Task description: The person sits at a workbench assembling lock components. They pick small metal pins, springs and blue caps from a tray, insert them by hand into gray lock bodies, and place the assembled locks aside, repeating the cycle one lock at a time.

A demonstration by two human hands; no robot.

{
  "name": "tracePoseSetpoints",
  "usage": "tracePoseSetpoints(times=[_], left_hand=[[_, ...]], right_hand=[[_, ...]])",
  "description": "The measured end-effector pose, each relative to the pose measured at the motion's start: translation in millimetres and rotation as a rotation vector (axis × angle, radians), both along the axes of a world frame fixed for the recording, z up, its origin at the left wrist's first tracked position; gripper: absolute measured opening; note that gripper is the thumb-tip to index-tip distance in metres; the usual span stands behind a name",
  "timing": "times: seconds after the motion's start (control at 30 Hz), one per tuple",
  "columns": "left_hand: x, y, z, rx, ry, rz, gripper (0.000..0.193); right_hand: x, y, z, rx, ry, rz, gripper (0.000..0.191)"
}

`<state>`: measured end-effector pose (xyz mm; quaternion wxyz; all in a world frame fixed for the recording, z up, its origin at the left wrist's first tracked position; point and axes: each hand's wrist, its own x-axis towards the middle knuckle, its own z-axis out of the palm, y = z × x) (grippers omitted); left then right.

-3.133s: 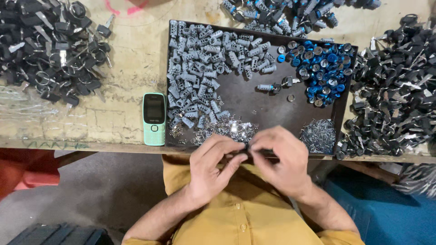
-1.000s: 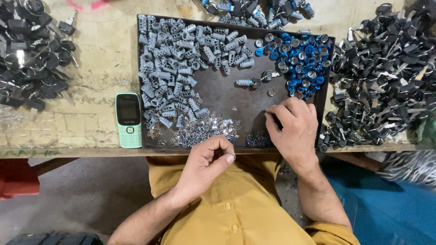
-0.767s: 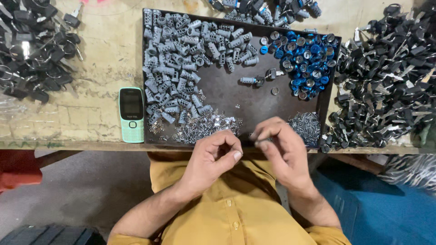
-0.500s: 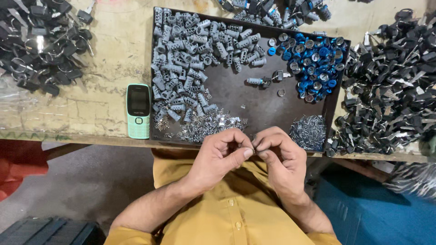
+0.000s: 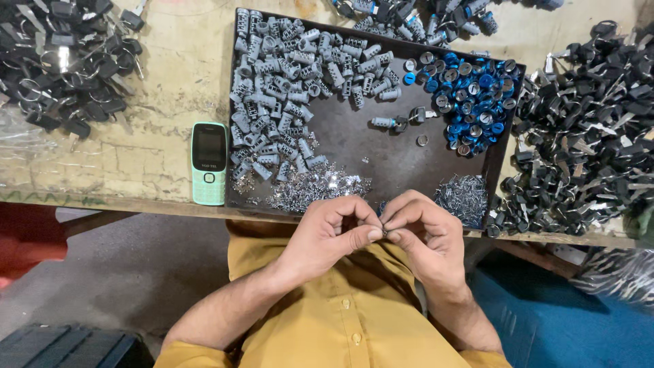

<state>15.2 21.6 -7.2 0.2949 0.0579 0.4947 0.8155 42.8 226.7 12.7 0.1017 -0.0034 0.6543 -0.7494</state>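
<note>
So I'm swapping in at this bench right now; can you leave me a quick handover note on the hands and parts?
Left hand and right hand: fingertips pinched together on a tiny metal part, just off the near edge of the dark tray.
In the tray: grey cylinders at left, blue caps at right, small metal bits in front.
Done count: cannot tell.
Left: plenty of loose parts.

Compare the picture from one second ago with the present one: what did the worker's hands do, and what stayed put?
The right hand drew back from the dark tray, where it had reached near the blue caps, and met the left hand at the table edge; both now pinch a tiny part between their fingertips. The grey cylinders, green phone and key piles kept their places.
</note>
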Motion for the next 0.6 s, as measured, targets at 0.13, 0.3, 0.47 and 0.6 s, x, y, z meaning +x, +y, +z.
tracePoseSetpoints(times=[0.13,0.3,0.47,0.6], left_hand=[[4,2,1,-0.204,0.145,0.010,0.010],[4,10,-4,-0.095,-0.055,-0.002,0.006],[4,10,-8,-0.087,-0.118,-0.007,0.004],[2,15,-10,-0.105,-0.102,-0.011,0.004]], right_hand=[[-4,1,7,0.050,-0.020,0.025,0.010],[-24,29,23,0.797,0.193,-0.143,0.025],[-25,48,28,1.131,0.211,-0.201,0.019],[-23,43,15,1.221,0.295,-0.125,0.016]])
